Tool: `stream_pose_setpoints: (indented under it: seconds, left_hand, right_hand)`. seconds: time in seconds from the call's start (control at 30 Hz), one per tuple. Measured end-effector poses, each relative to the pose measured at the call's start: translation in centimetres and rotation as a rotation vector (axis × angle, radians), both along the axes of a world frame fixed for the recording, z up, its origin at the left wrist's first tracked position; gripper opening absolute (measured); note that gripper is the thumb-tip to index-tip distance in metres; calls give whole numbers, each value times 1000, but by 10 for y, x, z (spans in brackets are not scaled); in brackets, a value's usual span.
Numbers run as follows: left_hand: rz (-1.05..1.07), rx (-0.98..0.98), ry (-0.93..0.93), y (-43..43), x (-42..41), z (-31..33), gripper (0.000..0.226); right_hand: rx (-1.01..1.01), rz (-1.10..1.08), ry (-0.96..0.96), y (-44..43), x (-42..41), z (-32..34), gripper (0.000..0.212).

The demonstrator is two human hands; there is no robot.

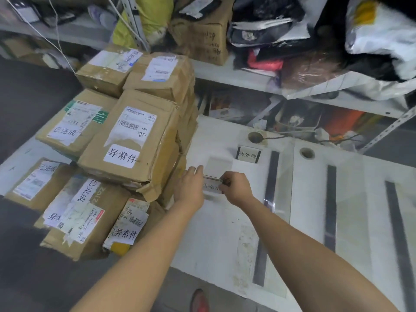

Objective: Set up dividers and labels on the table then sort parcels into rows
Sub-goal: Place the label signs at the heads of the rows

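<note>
A small clear label stand point(211, 185) with a white card bearing printed characters stands on the white table point(225, 233). My left hand point(190, 188) holds its left end and my right hand point(236, 188) pinches its right end. A second label stand point(248, 155) sits upright farther back. Three dark divider strips lie lengthwise on the table: one point(267, 199) just right of my right hand, another point(330, 208) farther right, the third point(399, 239) near the right edge. Brown cardboard parcels point(128, 143) with white stickers are stacked at the left, close against my left hand.
Metal shelves point(247, 75) behind the table hold bags, boxes and soft mailers. Two round cable holes point(255, 137) are cut in the table's back edge. A dark surface point(29, 102) lies left of the parcels. A red shoe point(200, 300) shows below the table's front edge.
</note>
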State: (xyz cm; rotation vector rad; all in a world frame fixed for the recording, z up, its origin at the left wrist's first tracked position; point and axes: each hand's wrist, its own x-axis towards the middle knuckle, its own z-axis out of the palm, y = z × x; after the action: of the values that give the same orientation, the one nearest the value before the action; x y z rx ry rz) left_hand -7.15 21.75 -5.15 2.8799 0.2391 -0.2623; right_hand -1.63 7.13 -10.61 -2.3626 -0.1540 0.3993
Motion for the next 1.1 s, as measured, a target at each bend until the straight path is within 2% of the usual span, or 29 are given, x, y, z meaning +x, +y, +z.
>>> stream_pose_setpoints:
  seconds: [0.23,0.47,0.63,0.73,0.8,1.1]
  left_hand:
    - [12,-48,-99,-30,-8,50,59]
    - [-63,-139,-155,-92,-27,116,37]
    - [-169,-242,-248,-150,-39,145,17]
    - [-250,-288,-264,-190,-44,151,22]
    - [-302,-274,-271,-216,-46,154,26]
    - [-502,-174,-215,-298,-26,160,17]
  right_hand:
    - [55,258,-71,-50,-11,73,10]
    - [66,299,-262,-126,-31,146,12]
    - [113,214,-389,-202,-57,183,11]
    - [128,135,-407,-247,-74,192,26]
    - [112,114,-428,-274,-83,195,26]
    - [31,25,-422,-394,-99,191,18]
